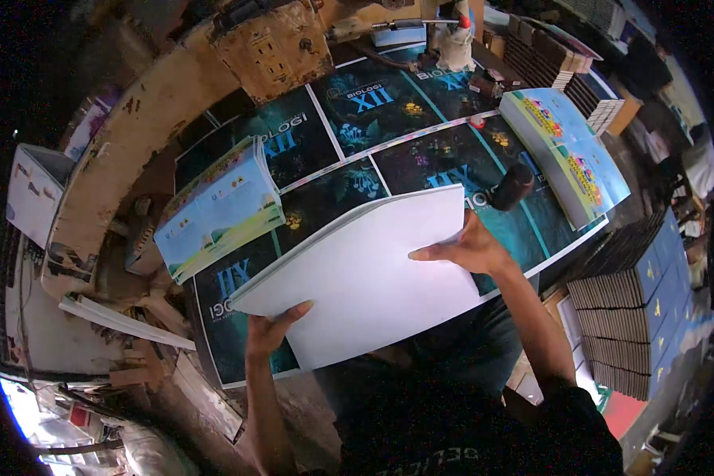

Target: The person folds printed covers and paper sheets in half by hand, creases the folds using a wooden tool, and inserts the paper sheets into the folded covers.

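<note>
Between my two hands I hold a stack of white paper sheets [373,278], tilted above the table's near edge. My left hand [276,327] grips its lower left corner, thumb on top and fingers hidden beneath. At the right edge my right hand [468,250] clamps it, thumb lying across the white face and the other fingers mostly behind. Under the stack, large dark printed cover sheets [357,111] lie over the table. Left of the stack is a pile of colourful printed sheets [222,206]; a similar thicker pile [563,151] lies at the right.
A dark cylindrical object [513,186] stands beyond my right hand. Tall stacks of blue-covered books [642,309] rise to the right of the table. An old worn machine [274,51] is at the back, with a white container with a red top [456,44] near it.
</note>
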The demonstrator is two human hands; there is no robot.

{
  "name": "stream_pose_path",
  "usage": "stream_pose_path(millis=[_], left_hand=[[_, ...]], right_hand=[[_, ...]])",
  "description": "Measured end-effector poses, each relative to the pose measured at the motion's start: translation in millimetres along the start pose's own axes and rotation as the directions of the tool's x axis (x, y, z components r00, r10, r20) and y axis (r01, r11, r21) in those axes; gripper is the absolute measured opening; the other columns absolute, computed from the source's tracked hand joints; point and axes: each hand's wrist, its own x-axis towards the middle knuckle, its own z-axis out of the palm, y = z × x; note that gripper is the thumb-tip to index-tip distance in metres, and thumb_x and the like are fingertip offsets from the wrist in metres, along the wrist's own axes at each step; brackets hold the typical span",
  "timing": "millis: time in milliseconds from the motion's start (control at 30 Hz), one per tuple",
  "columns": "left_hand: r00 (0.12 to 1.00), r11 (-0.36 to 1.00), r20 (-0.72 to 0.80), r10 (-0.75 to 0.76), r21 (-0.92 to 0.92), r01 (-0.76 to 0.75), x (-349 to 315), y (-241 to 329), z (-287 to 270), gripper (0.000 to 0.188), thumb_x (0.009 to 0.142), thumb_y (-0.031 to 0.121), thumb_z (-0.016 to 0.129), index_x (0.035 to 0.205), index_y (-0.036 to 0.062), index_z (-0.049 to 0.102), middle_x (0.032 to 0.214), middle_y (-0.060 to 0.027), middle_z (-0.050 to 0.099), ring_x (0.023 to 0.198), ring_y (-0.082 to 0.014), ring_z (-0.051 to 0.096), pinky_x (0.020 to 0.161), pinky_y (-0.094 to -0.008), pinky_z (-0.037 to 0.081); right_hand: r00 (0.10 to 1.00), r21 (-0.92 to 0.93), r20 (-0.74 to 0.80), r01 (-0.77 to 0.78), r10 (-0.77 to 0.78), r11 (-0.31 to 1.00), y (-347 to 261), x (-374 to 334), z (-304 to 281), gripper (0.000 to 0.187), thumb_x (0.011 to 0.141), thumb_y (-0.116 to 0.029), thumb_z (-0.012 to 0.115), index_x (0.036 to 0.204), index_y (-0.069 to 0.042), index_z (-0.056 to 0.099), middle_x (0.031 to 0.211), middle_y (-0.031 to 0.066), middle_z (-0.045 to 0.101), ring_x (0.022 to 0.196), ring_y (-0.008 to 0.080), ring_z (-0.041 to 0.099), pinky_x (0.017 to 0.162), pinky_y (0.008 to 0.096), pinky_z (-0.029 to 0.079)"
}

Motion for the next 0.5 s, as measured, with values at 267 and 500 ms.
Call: stream_pose_path(millis=[267, 500], left_hand=[[0.975, 0.986, -0.185, -0.124, 0.084, 0.141, -23, 54, 0, 0.036, 0.071, 0.006, 0.089, 0.103, 0.0028, 0.073, 0.098, -0.0059, 0.073, 0.092, -0.0169, 0.067, 0.082, -0.0347, 0.057], [0.9, 0.995, -0.436, 0.025, 0.094, 0.018, -46, 42, 4, 0.049, 0.07, 0.007, 0.089, 0.112, -0.0005, 0.066, 0.108, -0.0117, 0.065, 0.104, -0.0194, 0.062, 0.088, -0.0372, 0.054]], right_hand=[[0.996, -0.086, -0.09, -0.014, 0.006, 0.996, -50, -37, -3, 0.044, 0.066, -0.024, 0.094, 0.099, -0.001, 0.074, 0.093, 0.0087, 0.075, 0.085, 0.0152, 0.069, 0.082, 0.0315, 0.055], [0.939, 0.006, -0.273, 0.22, -0.21, 0.976, -38, -53, 7, 0.045, 0.077, -0.016, 0.086, 0.114, -0.001, 0.064, 0.103, 0.0075, 0.07, 0.096, 0.016, 0.067, 0.086, 0.0324, 0.052]])
